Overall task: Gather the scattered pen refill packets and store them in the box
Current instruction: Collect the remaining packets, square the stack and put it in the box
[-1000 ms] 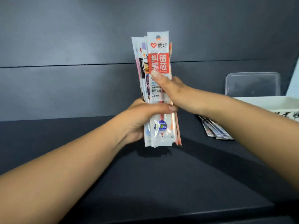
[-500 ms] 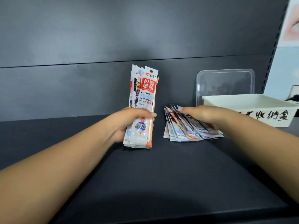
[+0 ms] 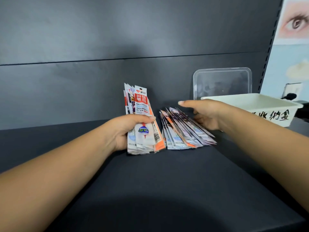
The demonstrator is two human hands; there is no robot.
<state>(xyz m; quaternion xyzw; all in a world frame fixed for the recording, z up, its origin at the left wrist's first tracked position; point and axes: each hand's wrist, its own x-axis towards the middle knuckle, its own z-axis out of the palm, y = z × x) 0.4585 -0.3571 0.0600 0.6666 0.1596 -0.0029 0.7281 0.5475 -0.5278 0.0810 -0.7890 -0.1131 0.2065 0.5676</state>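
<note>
Plastic refill packets (image 3: 184, 129) fanned under the half-curled right hand (image 3: 207, 114), grip unclear; left hand (image 3: 127, 129) clutched an upright bundle (image 3: 140, 118)

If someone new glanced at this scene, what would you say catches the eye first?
The bright bundle of refill packets, held upright in the left hand at centre. Just right of it, a fanned pile of packets lies on the dark shelf under the right hand, with the white box behind.
</note>
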